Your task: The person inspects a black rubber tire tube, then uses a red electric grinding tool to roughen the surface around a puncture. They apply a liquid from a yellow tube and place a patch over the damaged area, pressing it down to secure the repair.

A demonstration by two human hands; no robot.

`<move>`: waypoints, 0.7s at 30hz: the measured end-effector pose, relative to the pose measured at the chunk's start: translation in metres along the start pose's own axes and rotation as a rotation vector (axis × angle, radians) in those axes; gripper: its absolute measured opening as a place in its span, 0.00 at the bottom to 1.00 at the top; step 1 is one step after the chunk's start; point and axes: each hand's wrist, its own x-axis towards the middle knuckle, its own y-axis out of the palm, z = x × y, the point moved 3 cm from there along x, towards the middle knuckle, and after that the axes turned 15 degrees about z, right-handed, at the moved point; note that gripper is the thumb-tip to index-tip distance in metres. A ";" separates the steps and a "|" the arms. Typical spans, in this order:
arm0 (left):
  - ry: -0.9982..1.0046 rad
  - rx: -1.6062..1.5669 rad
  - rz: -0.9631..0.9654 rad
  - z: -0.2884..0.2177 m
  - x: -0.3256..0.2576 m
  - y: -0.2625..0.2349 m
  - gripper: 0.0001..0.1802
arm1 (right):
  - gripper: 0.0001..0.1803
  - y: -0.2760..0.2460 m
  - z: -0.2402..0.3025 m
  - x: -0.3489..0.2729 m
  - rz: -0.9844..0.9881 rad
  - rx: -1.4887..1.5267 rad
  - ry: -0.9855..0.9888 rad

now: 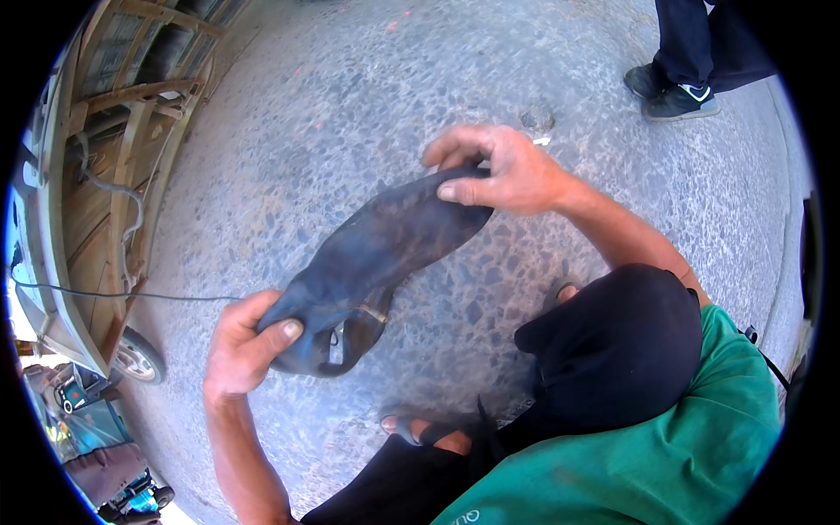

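A limp black rubber inner tube stretches between my two hands above the ground, its near part hanging down in a narrow loop. My left hand is closed on its lower left end, the thumb pressed on top. At the upper right end, my right hand pinches the edge between thumb and curled fingers. The rubber looks dusty and flattened, running slantwise from lower left to upper right. Part of its underside is hidden.
A wooden cart with a wheel stands at left; a thin dark cable runs from it toward my left hand. Tools lie lower left. Another person's shoes are at the far right. The ground is stony concrete.
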 end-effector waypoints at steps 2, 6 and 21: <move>0.022 0.029 0.009 -0.001 0.002 -0.001 0.10 | 0.26 0.003 0.002 -0.001 0.067 -0.022 -0.014; 0.042 0.156 0.026 -0.011 0.006 0.000 0.09 | 0.31 0.007 0.015 0.001 0.050 -0.276 -0.149; 0.101 0.541 0.044 -0.031 0.017 0.011 0.12 | 0.25 0.040 0.088 0.020 0.271 -0.436 -0.209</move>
